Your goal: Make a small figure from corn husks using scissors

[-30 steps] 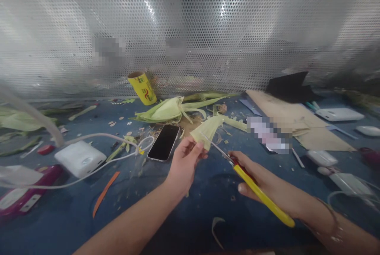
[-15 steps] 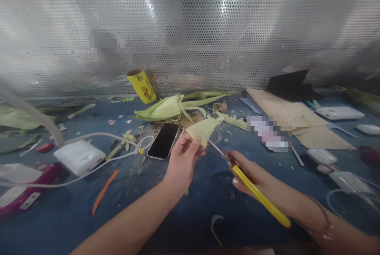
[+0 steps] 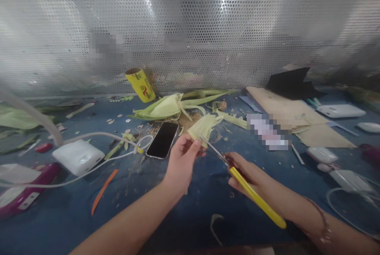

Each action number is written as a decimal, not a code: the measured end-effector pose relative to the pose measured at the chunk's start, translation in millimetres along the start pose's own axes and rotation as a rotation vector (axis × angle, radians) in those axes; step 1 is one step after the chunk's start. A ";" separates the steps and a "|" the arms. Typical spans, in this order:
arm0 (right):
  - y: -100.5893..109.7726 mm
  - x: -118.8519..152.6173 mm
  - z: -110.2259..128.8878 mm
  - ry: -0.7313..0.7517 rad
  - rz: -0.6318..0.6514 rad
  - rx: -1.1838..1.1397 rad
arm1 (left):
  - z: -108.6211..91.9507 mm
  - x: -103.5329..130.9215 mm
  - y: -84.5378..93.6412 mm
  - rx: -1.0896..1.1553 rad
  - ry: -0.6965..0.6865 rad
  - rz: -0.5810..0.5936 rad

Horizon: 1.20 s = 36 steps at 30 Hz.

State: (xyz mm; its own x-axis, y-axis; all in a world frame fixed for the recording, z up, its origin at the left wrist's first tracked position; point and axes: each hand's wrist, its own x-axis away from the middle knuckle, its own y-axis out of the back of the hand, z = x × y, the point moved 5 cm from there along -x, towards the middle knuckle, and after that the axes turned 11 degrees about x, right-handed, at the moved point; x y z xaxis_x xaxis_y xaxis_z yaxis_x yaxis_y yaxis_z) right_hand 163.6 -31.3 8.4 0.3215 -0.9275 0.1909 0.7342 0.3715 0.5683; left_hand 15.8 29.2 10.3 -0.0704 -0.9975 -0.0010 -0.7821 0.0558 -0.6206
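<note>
Husk piece (image 3: 205, 125) – pinched in L hand (image 3: 181, 158), yellow-handled tool (image 3: 257, 197) gripped in R hand (image 3: 252, 174) – tip at husk, phone (image 3: 163, 140) nearby

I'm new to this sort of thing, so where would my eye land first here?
The yellow-handled tool in the right hand stands out, its metal end at the pale husk pinched in the left hand. Farther back, a yellow tube stands near the perforated metal wall.

Shot fwd & down from your head-worn cam: the single view looks from close above your L hand (image 3: 181, 162) & R hand (image 3: 249, 172), across the blue surface (image 3: 208, 195) to the perforated metal panel (image 3: 192, 10).
</note>
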 end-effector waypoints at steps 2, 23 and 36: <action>0.2 -1.4 -2.6 0.000 -0.028 0.045 | -0.1 -0.4 0.2 0.001 0.005 -0.001; 5.0 9.1 6.9 0.190 -0.061 0.175 | 4.1 4.0 -6.5 -0.067 0.080 0.100; 7.8 -0.9 -6.9 0.133 -0.183 0.195 | 6.9 4.8 -9.2 0.027 0.150 0.117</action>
State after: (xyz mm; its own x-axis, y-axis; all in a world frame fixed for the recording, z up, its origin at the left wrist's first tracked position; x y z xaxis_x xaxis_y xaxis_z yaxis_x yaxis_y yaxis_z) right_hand 173.2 -27.3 7.1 0.2793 -0.9598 -0.0286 0.6626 0.1711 0.7291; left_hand 26.9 23.6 10.6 -0.2524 -0.9667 0.0412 -0.7468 0.1675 -0.6436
